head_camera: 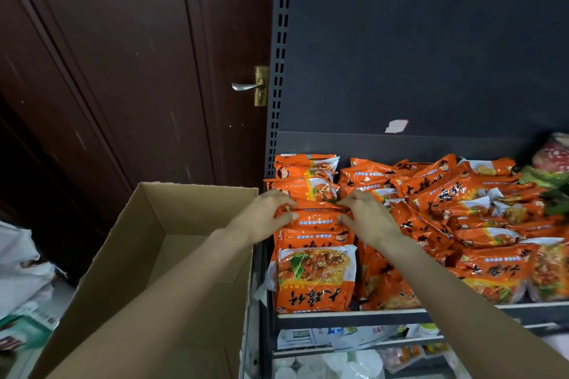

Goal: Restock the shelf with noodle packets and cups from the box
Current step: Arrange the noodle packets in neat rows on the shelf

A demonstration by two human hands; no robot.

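Observation:
Orange noodle packets fill the dark metal shelf point(462, 308). At the left end they stand in a front-to-back row. My left hand point(264, 218) and my right hand point(366, 215) grip the two top corners of one orange noodle packet point(317, 220) in the middle of that row. In front of it stands another packet point(314, 277) with a noodle picture on it. Further right, a loose heap of the same packets point(455, 203) lies in disorder. The brown cardboard box point(172, 218) stands open at the left of the shelf, and the part of its inside that shows is bare.
A dark wooden door point(107, 71) with a metal handle point(246, 85) stands behind the box. White bags point(21, 271) lie at the far left on the floor. Below the shelf, a lower shelf holds white cups and packets point(332, 363). Green and red packs point(551, 163) sit at far right.

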